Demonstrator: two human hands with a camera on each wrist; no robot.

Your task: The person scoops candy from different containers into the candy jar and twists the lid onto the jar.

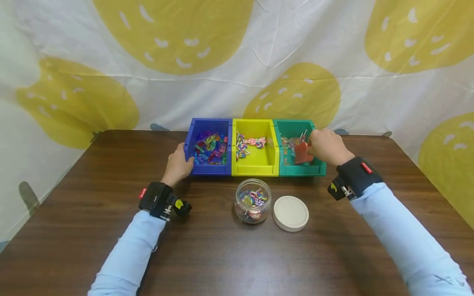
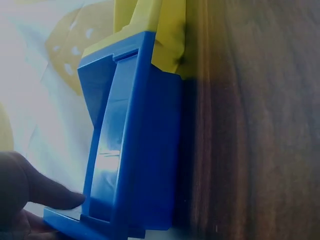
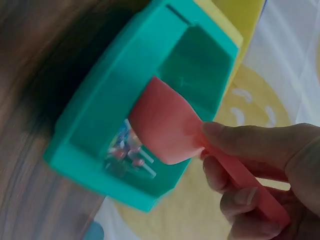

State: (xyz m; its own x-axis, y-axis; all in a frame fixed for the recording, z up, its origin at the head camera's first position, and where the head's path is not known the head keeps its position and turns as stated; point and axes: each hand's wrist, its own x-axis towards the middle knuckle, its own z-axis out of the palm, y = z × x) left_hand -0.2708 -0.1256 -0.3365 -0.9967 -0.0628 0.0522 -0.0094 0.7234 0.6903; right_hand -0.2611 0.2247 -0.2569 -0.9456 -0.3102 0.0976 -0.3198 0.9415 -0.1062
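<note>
My right hand (image 1: pixel 327 146) grips the handle of a coral-red scoop (image 3: pixel 167 122). The scoop's head is inside the green bin (image 3: pixel 97 102), among small candy-like pieces and lollipops (image 3: pixel 131 155). At the far left my left hand (image 1: pixel 177 165) holds the side wall of the blue bin (image 1: pixel 209 169), thumb (image 2: pixel 62 196) on its rim and the other fingers partly hidden outside. Colourful translucent pieces (image 1: pixel 211 147) fill the blue bin. Between the two stands a yellow bin (image 1: pixel 255 169) with swirled lollipops and twisted candies (image 1: pixel 242 146).
In front of the bins, an uncapped clear jar (image 1: pixel 253 213) holds colourful candies. Its white lid (image 1: pixel 290 213) lies just to the right on the brown wooden table (image 1: pixel 207 255). Behind the table hangs a white cloth (image 1: pixel 289 41) with yellow fruit shapes.
</note>
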